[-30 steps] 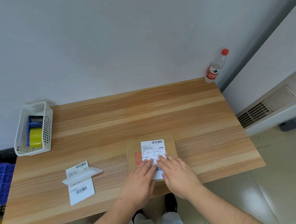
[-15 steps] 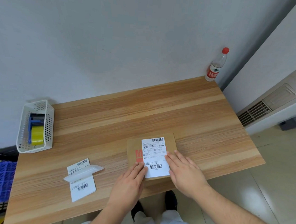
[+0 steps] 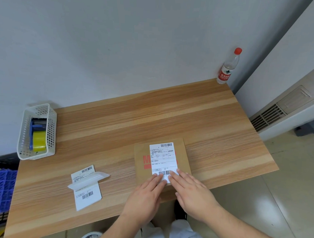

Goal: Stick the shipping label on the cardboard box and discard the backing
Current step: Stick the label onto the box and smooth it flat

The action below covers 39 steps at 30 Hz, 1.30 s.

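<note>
Soft, even light fills the room, bright without harshness. The plain grey wall [image 3: 120,37] carries a gentle falloff toward the upper corners. A pale glare patch sits on the glossy tiled floor [image 3: 263,202] at the right. Shadows under the white perforated plastic basket [image 3: 50,133] are faint. Wide-angle bending curves the wood-grain counter [image 3: 152,115] edges, and fine print reads slightly soft.

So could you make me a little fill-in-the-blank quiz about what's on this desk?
1. The shipping label lies on top of the ____ box.
2. Both hands, the left hand and the right hand, press flat on the label's ____ edge.
3. The water bottle has a ____ cap.
4. The yellow tape roll sits in a white ____.

Answers: cardboard; near; red; basket
</note>
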{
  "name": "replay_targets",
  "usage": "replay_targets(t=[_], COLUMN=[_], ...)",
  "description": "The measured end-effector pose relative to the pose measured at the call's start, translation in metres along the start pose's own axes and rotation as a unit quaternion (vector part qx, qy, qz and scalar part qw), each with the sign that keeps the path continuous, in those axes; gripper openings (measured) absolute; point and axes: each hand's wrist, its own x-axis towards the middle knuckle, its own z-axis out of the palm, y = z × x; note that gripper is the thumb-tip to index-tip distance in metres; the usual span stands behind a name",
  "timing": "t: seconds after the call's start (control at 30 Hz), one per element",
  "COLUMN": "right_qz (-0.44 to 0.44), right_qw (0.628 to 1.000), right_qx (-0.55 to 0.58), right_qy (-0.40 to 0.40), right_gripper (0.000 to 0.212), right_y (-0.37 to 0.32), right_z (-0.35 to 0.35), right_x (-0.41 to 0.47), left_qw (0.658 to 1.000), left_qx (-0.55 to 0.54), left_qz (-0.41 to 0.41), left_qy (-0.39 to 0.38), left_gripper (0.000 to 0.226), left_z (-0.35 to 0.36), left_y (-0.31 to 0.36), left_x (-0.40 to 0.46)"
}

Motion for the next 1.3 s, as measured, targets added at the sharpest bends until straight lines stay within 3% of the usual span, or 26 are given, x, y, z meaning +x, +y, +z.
replay_targets(t=[0.4,0.9,1.3], right_qz=[0.055,0.058,0.112], right_qw=[0.998,0.998,0.994], right_qx=[-0.009,0.02,0.013], right_qy=[-0.018,-0.027,0.0], right_gripper=[0.059,0.058,0.052], right_y=[0.001,-0.005,-0.008], right_z=[0.0,0.0,-0.003], right_x=[-0.019,-0.024,-0.024], left_qw=[0.998,1.0,0.997], left_qx=[0.023,0.014,0.02], left_qz=[-0.052,-0.013,-0.073], left_qy=[0.015,0.01,0.002], left_gripper=[0.069,0.085,0.078], left_z=[-0.002,0.004,-0.002], left_y=[0.003,0.005,-0.011], left_x=[-0.017,-0.024,-0.041])
